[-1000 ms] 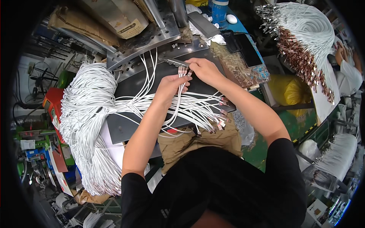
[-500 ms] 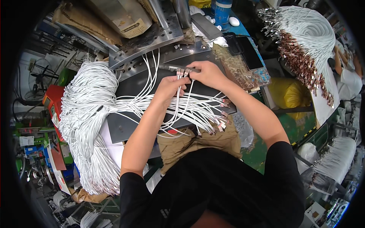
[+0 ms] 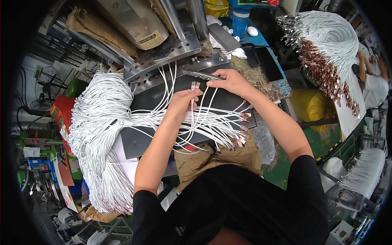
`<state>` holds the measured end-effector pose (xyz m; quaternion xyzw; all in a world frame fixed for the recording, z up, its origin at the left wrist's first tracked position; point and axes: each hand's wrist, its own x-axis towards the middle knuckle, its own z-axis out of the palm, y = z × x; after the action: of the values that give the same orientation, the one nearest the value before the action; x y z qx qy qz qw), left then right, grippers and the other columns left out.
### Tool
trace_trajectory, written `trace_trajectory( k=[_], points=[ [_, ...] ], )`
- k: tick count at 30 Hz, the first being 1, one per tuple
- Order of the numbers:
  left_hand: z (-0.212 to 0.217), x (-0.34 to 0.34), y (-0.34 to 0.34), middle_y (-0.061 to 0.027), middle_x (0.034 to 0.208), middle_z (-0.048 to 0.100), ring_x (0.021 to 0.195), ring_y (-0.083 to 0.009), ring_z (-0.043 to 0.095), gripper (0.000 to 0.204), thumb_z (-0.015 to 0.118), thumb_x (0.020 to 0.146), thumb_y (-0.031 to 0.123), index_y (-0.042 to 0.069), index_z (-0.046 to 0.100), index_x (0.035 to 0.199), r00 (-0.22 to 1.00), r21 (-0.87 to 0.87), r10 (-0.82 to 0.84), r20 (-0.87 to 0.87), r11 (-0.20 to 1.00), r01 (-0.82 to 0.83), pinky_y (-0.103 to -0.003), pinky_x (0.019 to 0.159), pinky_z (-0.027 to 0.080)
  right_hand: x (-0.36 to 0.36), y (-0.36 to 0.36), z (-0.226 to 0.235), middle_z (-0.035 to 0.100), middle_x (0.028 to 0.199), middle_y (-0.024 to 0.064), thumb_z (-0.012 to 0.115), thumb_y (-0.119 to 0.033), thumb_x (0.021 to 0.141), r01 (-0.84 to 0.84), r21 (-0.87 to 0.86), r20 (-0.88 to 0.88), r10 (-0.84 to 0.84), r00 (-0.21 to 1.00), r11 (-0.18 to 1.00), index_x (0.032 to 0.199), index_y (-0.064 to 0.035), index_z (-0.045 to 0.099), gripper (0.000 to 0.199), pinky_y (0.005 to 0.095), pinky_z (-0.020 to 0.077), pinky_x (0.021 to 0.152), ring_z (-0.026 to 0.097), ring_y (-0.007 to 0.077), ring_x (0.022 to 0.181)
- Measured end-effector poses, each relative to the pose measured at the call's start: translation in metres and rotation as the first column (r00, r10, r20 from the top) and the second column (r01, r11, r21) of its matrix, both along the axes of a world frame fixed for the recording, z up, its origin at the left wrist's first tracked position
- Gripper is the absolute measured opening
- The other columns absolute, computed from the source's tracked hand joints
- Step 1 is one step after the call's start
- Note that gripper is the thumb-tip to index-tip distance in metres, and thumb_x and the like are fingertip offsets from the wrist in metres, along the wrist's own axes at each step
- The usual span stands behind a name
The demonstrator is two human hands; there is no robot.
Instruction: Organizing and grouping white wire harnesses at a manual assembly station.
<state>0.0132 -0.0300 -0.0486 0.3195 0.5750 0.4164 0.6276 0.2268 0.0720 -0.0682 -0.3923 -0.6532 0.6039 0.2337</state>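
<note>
White cables with small metal-ended connectors (image 3: pixel 195 85) stand up out of my left hand (image 3: pixel 183 103), whose thumb and fingers are closed around them. My right hand (image 3: pixel 233 83) grips a slim grey metal tool (image 3: pixel 202 75) with a pointed far end, which lies beyond the connectors and points left. A white cable runs up to the right fingertips; whether they pinch its end I cannot tell. Under both hands a loose bunch of white cables (image 3: pixel 204 120) crosses the dark board (image 3: pixel 141 141), their coppery connectors (image 3: pixel 241 141) fanned out at the right, close to my lap.
A thick heap of white cables (image 3: pixel 100 118) hangs at the left. Beyond the board rises a metal machine plate (image 3: pixel 167 57) with posts. A phone (image 3: pixel 269 63) lies at the back right, above a yellow bag (image 3: pixel 312 105). More bundled cables (image 3: pixel 335 34) lie far right.
My right hand and the tool have drawn away from the connectors, leaving a gap between them. My left hand still holds its cables. The whole view has shifted slightly.
</note>
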Motion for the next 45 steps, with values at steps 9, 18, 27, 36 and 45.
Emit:
trace_trajectory(
  k=[9, 18, 27, 36, 45],
  points=[
    [-0.004, 0.003, 0.006, 0.0041, 0.072, 0.059, 0.058, -0.0074, 0.051, 0.024, 0.069, 0.095, 0.027, 0.003, 0.074, 0.098, 0.997, -0.033, -0.031, -0.070, 0.999, 0.028, -0.023, 0.055, 0.039, 0.001, -0.009, 0.009, 0.074, 0.089, 0.0074, 0.082, -0.032, 0.082, -0.099, 0.232, 0.134, 0.069, 0.989, 0.968, 0.108, 0.0006, 0.071, 0.043, 0.0259, 0.0511, 0.072, 0.066, 0.0104, 0.078],
    [0.001, 0.009, 0.002, 0.0032, 0.074, 0.061, 0.061, -0.0080, 0.056, 0.027, 0.069, 0.095, 0.030, 0.004, 0.074, 0.097, 0.998, -0.015, -0.001, -0.065, 1.000, 0.000, -0.021, 0.057, 0.042, 0.004, -0.004, -0.001, 0.074, 0.091, 0.0062, 0.081, -0.026, 0.084, -0.095, 0.064, 0.005, 0.095, 0.996, 0.993, 0.110, -0.0009, 0.071, 0.037, 0.0248, 0.0506, 0.073, 0.065, 0.0096, 0.080],
    [-0.005, -0.010, -0.001, 0.0011, 0.080, 0.064, 0.065, -0.0091, 0.061, 0.029, 0.065, 0.097, 0.032, 0.004, 0.073, 0.098, 0.989, -0.029, -0.042, -0.139, 0.999, 0.039, -0.022, 0.058, 0.045, 0.009, -0.001, 0.014, 0.073, 0.090, 0.0041, 0.081, -0.024, 0.084, -0.147, 0.135, 0.141, 0.128, 0.982, 0.980, 0.109, -0.0017, 0.071, 0.035, 0.0262, 0.0497, 0.072, 0.063, 0.0067, 0.078],
    [0.022, -0.001, -0.011, -0.0049, 0.084, 0.070, 0.066, -0.0221, 0.064, 0.037, 0.061, 0.099, 0.034, -0.002, 0.072, 0.093, 0.250, 0.088, -0.005, -0.968, 0.929, 0.359, -0.037, 0.064, 0.052, 0.009, 0.010, 0.014, 0.073, 0.090, 0.0112, 0.079, -0.035, 0.083, -0.191, 0.234, 0.246, 0.132, 0.960, 0.953, 0.106, -0.0046, 0.074, 0.039, 0.0356, 0.0524, 0.076, 0.069, 0.0246, 0.085],
    [0.012, -0.075, 0.043, -0.0075, 0.086, 0.068, 0.069, -0.0197, 0.063, 0.042, 0.060, 0.100, 0.035, -0.002, 0.058, 0.121, 0.927, 0.344, 0.337, -0.163, 0.900, -0.267, -0.032, 0.060, 0.047, -0.111, 0.104, -0.009, 0.064, 0.109, 0.0144, 0.068, -0.025, 0.087, 0.087, 0.977, -0.017, -0.334, 0.942, 0.195, 0.102, -0.0037, 0.070, 0.026, 0.0450, 0.0504, 0.085, 0.061, 0.0362, 0.101]
  ],
)
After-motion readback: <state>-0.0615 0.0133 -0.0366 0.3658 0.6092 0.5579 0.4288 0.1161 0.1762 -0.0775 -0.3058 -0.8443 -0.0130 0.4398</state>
